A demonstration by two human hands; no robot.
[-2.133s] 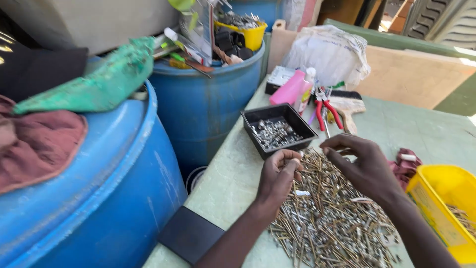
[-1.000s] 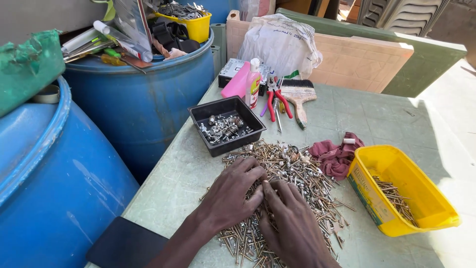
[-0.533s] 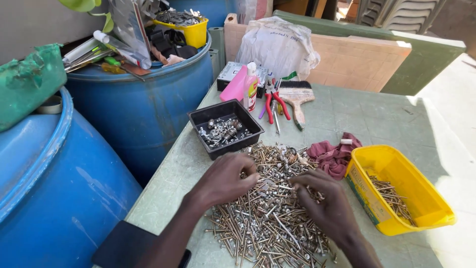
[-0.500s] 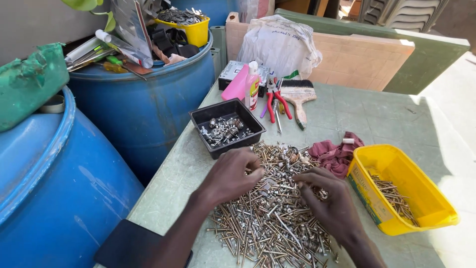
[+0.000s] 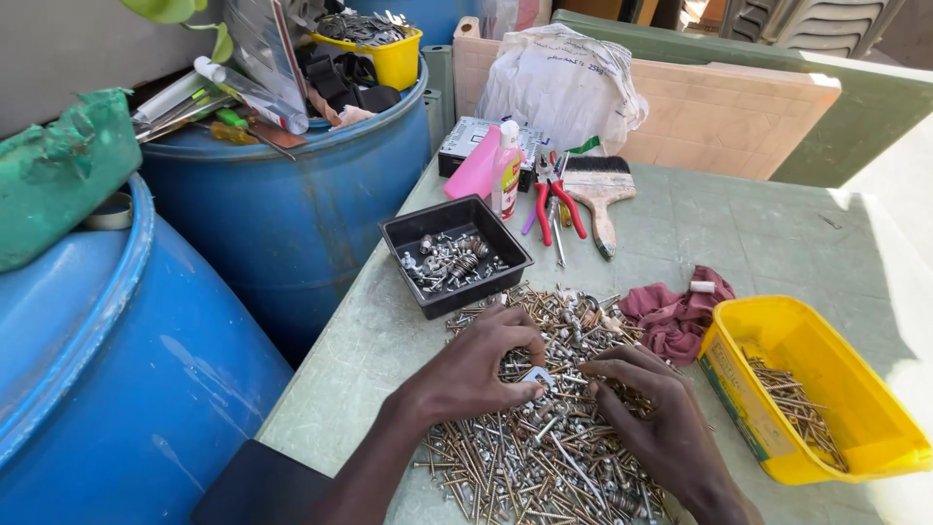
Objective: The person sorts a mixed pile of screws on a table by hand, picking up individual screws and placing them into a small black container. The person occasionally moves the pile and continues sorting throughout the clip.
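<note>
A wide pile of loose screws and nails [image 5: 544,442] lies on the pale green table [image 5: 739,233]. My left hand [image 5: 476,374] rests on the pile, fingers curled, with a small silver metal piece [image 5: 535,376] at its fingertips. My right hand [image 5: 646,413] lies palm down on the pile just to the right, its fingertips close to the same piece. A black tray [image 5: 418,228] of screws and small metal parts stands just beyond the pile. At the right, a yellow bin [image 5: 855,408] holds some long nails.
A maroon rag [image 5: 675,316] lies between pile and yellow bin. Red-handled pliers [image 5: 556,199], a paintbrush [image 5: 598,190], a pink bottle [image 5: 476,165] and a white bag [image 5: 564,83] sit farther back. Two blue barrels [image 5: 292,209] stand left, cluttered with tools. A dark flat object [image 5: 258,486] sits at the near edge.
The view came to settle over the pile. My hands moved down onto the screws, spread apart, then drew close together around a small silver piece.
</note>
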